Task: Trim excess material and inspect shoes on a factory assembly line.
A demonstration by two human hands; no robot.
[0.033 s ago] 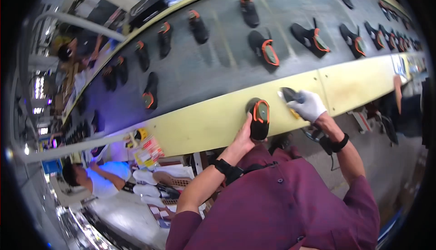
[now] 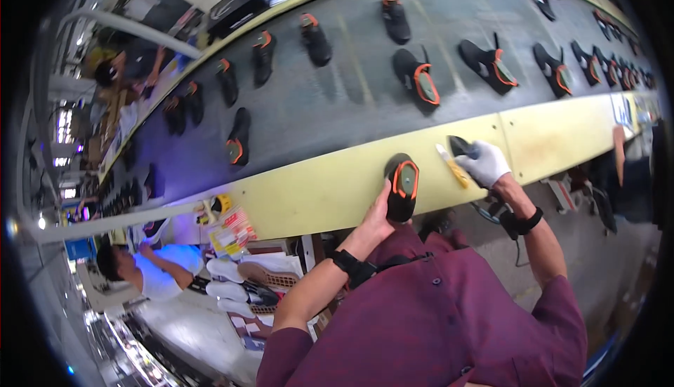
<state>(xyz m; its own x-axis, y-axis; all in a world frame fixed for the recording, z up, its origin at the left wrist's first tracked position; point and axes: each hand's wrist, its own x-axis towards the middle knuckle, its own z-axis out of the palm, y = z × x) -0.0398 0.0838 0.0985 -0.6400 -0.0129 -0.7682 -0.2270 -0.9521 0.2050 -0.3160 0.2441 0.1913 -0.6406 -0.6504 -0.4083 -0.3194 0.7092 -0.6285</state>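
At frame centre a black shoe with orange-rimmed sole (image 2: 402, 186) is gripped by the bare left hand (image 2: 380, 215) on the yellow bench (image 2: 316, 190); the white-gloved right hand (image 2: 483, 163) is clamped on a yellow-handled brush (image 2: 453, 165) just beside it, brushing judged not yet started.

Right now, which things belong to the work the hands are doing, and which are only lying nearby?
In use:
- left hand holding a black shoe with orange trim on the yellow ledge
- right hand, white-gloved, holding a yellow-handled brush

Not in use:
- other black shoes on the grey conveyor belt
- white soles on a lower bench
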